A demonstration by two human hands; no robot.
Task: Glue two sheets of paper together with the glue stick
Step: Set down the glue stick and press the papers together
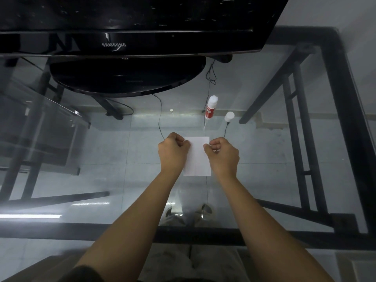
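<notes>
1. On the glass counter [264, 180], a white paper [197, 157] lies flat near the middle; whether it is one sheet or two stacked cannot be told.
2. Left hand [173, 151]: grip narrow, fingers curled, pinching the paper's upper left edge.
3. Right hand [222, 154]: grip narrow, fingers curled, pinching the paper's upper right edge.
4. Glue stick [210, 107]: red and white, uncapped, tilted on the counter just beyond the paper, apart from both hands.
5. White cap [229, 116]: stands beside the glue stick, to its right.
6. Black monitor [122, 43]: stands on its round base at the far side of the counter; thin cables [159, 117] run from it toward the paper.
</notes>
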